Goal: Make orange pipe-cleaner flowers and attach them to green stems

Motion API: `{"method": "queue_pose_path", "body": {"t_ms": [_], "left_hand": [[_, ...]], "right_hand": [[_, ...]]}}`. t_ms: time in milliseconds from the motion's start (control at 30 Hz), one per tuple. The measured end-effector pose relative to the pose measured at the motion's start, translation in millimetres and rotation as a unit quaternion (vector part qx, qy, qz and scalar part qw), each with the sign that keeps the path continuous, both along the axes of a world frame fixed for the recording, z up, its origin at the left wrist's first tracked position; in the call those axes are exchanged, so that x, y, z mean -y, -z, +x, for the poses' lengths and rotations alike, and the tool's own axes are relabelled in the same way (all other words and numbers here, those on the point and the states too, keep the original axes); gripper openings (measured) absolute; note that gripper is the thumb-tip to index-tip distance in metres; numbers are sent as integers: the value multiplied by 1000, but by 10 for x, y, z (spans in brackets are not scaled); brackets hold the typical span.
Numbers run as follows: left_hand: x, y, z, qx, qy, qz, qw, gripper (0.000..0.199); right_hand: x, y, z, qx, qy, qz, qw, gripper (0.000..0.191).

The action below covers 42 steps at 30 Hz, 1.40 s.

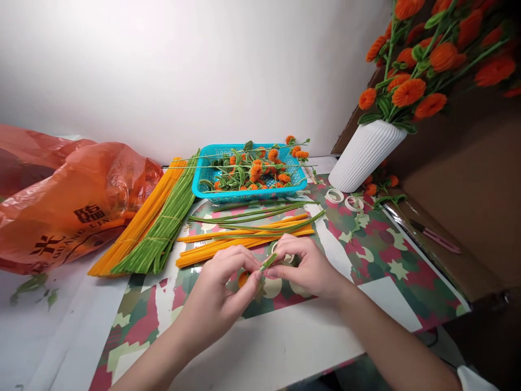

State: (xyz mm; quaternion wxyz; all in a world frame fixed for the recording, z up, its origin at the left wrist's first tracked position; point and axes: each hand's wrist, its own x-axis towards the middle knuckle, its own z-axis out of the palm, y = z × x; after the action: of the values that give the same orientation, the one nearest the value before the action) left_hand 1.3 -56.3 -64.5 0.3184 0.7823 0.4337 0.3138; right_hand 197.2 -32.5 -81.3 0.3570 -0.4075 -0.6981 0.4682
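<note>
A short green fuzzy stem piece (268, 262) is pinched between my two hands, near the middle of the view. My left hand (230, 279) has its thumb and forefinger closed on the lower end of the piece. From the right, my right hand (305, 265) pinches the same piece with thumb and fingers, almost touching the left fingertips. A small orange bit (243, 279) shows beside the left fingers, partly hidden by them. Just beyond the hands lie loose orange fuzzy stems (211, 251) and green ones (240, 219).
A blue basket (248, 194) holds orange flowers and green leaves. Left are orange and green stem bundles (163, 233) and an orange plastic bag (77, 201). Right are a white vase (364, 155) of orange flowers, tape rolls (334, 196) and a pink-handled tool (442, 240).
</note>
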Motion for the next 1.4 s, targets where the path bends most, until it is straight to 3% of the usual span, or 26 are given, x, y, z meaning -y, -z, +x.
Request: {"method": "queue_pose_path", "body": {"t_ms": [67,167,300,367,467,533,600,700,767,833,900,967,1067,1167,1300,1400], "left_hand": [[-8,5,-13,-4,-2,9,1000,20],[9,37,-6,-34,-15,80,996,16],[46,39,15,-47,-13,115,992,15],[42,9,9,-23,-4,52,998,17],[1,-31,-26,53,27,-137,989,22],[-43,-23,-55,112,51,-285,950,24],[-88,20,-78,173,79,-409,892,22],[-138,109,-86,223,93,-501,831,19],[-151,143,-76,211,74,-489,843,22],[-146,140,-60,174,39,-421,889,26],[-124,110,-43,123,2,-305,944,27],[-91,80,-29,70,-25,-175,982,24],[-42,85,-14,-2,-32,-9,999,13],[-26,129,-9,-57,-18,83,995,8],[-57,118,-20,-70,11,54,996,11],[-87,64,-44,-4,49,-93,994,17]], "right_hand": [[4,-17,8,10,-12,-9,1000,18],[13,14,-20,12,-12,38,999,35],[11,116,-73,-57,17,87,994,13],[6,144,-80,-75,15,100,992,8],[2,130,-71,-70,-15,123,990,15],[4,98,-63,-56,-52,127,989,21],[8,66,-55,-45,-81,123,988,24],[17,40,-43,-8,-90,136,987,23],[24,35,-36,35,-70,158,984,22],[33,32,-32,75,-39,174,981,20],[40,29,-33,97,-12,178,979,16],[46,25,-37,106,6,171,980,12],[53,22,-44,115,17,156,981,10],[58,24,-48,134,13,137,981,10],[52,25,-38,160,-11,119,980,9],[40,7,-10,153,-46,103,982,8]]}}
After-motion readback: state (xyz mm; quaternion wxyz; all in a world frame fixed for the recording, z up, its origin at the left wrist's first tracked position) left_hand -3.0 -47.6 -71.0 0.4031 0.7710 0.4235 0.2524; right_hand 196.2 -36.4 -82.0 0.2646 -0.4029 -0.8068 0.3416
